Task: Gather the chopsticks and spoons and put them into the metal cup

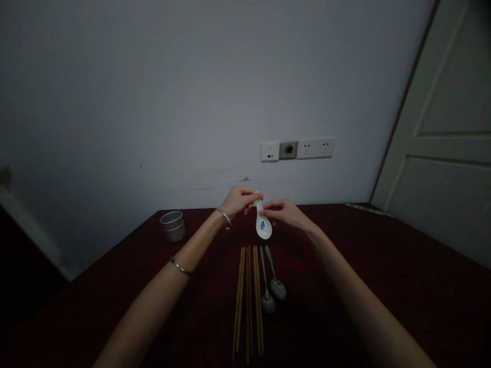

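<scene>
A white soup spoon (264,227) with a blue mark in its bowl is held up over the dark table, bowl end down. My left hand (242,199) pinches the top of its handle. From the other side, my right hand (283,211) grips the handle just above the bowl. Below the spoon, several wooden chopsticks (248,301) lie lengthwise side by side. Two metal spoons, one long and thin (267,302) and one to its right (277,289), rest beside them with bowls toward me.
A grey metal cup (173,226) stands at the table's back left. The dark red table (326,306) meets a white wall (172,102) with sockets (315,148). A thin flat strip (368,209) lies at the back right, near a pale door (448,179).
</scene>
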Motion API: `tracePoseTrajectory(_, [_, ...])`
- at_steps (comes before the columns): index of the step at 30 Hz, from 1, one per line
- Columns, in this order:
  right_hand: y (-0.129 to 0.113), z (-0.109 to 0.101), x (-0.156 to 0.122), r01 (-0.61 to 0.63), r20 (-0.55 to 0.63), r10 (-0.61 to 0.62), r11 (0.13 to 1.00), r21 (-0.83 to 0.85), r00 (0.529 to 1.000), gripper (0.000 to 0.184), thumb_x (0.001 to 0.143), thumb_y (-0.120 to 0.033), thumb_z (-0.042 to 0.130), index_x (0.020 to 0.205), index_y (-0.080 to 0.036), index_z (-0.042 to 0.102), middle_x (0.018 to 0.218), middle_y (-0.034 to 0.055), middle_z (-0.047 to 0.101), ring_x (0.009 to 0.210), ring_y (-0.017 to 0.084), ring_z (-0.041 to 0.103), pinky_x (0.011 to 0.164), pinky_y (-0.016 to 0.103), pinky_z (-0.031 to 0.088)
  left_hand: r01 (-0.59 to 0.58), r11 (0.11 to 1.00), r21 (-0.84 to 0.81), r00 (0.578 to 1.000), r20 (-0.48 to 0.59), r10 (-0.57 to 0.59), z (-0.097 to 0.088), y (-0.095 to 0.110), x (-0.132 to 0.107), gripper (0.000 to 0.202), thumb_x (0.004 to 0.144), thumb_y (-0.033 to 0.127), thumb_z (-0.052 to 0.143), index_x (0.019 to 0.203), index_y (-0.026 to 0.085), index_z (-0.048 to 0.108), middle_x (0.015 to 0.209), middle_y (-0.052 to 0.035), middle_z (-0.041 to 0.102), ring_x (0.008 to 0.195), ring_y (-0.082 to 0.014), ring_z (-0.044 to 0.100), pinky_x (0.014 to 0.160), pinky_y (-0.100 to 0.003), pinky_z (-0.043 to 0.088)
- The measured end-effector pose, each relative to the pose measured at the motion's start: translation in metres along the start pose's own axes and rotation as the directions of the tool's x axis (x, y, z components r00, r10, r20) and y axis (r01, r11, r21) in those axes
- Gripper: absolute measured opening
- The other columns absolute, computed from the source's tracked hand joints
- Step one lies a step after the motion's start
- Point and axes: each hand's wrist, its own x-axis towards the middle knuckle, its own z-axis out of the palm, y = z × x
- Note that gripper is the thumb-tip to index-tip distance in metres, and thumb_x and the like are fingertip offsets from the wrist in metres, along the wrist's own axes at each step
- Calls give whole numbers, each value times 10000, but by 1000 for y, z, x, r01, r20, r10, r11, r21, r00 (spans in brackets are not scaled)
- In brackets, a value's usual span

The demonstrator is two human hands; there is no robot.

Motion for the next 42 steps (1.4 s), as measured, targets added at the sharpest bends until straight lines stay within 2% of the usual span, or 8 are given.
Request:
tracePoseTrajectory(8, [-7, -1, -5, 95, 5, -95, 988, -122, 995, 289, 677, -403, 613, 739, -122, 641, 521, -28, 525, 417, 44, 420, 388, 170, 351, -44, 998, -52, 999, -26, 43, 10, -5, 0, 272, 715, 374, 607, 708, 103, 627, 401, 66, 416, 308, -19, 327, 326, -172, 235])
tracePoseTrajectory(12, [-8, -4, -6, 67, 12, -66, 982, -175, 998, 265, 685, -376, 612, 699, -112, 639, 498, -23, 524, 399, 40, 419, 368, 163, 334, -49, 995, -84, 998, -40, 45, 6, -22, 0, 354, 718, 434, 582, 861, 113, 624, 454, 49, 479, 310, -28, 347, 321, -174, 231])
tracePoseTrajectory(15, [-2, -8, -6, 12, -20, -16, 986, -167, 1000, 258, 675, -362, 624, 703, -106, 641, 499, -17, 532, 404, 44, 433, 366, 162, 346, -29, 985, -172, 993, -118, 9, -1, -55, -2, 438, 758, 497, 492, 935, 111, 599, 464, 46, 484, 309, -35, 351, 318, -171, 236])
tracePoseTrajectory(22, [40, -23, -22, -187, -75, 178, 971, -146, 981, 265, 640, -351, 661, 709, -96, 664, 582, 22, 600, 467, 62, 480, 389, 166, 399, 240, 927, -290, 924, -225, -309, -18, -162, -14, 496, 726, 556, 459, 826, 89, 591, 391, 59, 425, 272, -48, 307, 298, -180, 200])
tracePoseTrajectory(26, [67, -25, -39, -325, -125, 310, 937, -130, 943, 253, 647, -348, 664, 709, -102, 673, 569, 17, 603, 472, 59, 491, 384, 146, 396, 267, 898, -350, 890, -267, -369, -23, -195, -20, 481, 695, 546, 487, 792, 85, 583, 392, 58, 424, 276, -47, 301, 299, -180, 197])
tracePoseTrajectory(30, [88, -17, -47, -419, -130, 405, 901, -111, 905, 232, 637, -331, 686, 685, -104, 671, 561, 15, 608, 454, 50, 499, 378, 130, 401, 252, 889, -383, 876, -300, -378, -25, -204, -24, 471, 687, 537, 493, 769, 82, 579, 388, 60, 415, 279, -46, 294, 300, -181, 193])
tracePoseTrajectory(36, [98, -6, -48, -455, -98, 447, 887, -76, 889, 211, 644, -306, 690, 709, -107, 670, 552, 9, 605, 461, 58, 522, 383, 130, 430, 221, 902, -370, 889, -304, -342, -25, -208, -27, 424, 699, 500, 492, 742, 87, 576, 391, 56, 427, 280, -45, 298, 290, -180, 197])
tracePoseTrajectory(42, [105, -4, -49, -450, -94, 443, 890, -77, 892, 181, 671, -284, 665, 705, -106, 666, 550, 6, 599, 465, 62, 527, 375, 131, 439, 207, 908, -363, 890, -315, -329, -25, -212, -28, 397, 708, 477, 489, 743, 93, 582, 385, 59, 428, 271, -48, 291, 286, -182, 197])
